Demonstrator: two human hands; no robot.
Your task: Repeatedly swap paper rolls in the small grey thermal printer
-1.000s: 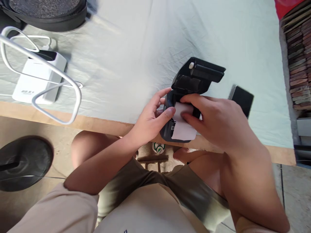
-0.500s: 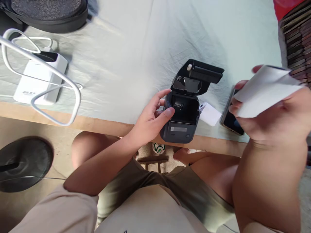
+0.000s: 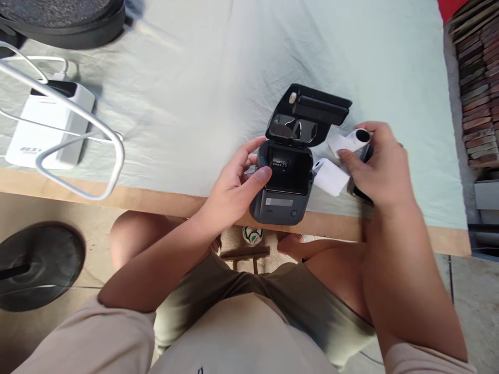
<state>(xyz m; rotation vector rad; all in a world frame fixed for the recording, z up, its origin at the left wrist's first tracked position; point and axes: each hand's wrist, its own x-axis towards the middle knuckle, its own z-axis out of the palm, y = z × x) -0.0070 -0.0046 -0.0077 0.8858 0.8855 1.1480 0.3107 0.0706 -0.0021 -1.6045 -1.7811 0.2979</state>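
Note:
A small dark label printer stands at the table's front edge with its lid raised, so its bare paper bay shows. My left hand grips the printer's left side, thumb over the rim of the bay. To the printer's right, my right hand pinches a white paper roll with a dark core and a loose end hanging out. Just below that roll, a second white paper roll lies against the printer's right side. Under my right hand is a phone, mostly covered.
A white power bank with a looped white cable sits at the left. Behind it is a black round-edged case. A pale cloth covers the table. Stacked bricks stand beyond the right edge.
My right hand has brought the paper roll left and turned it, from the far right to beside the printer. My left hand keeps its hold on the printer.

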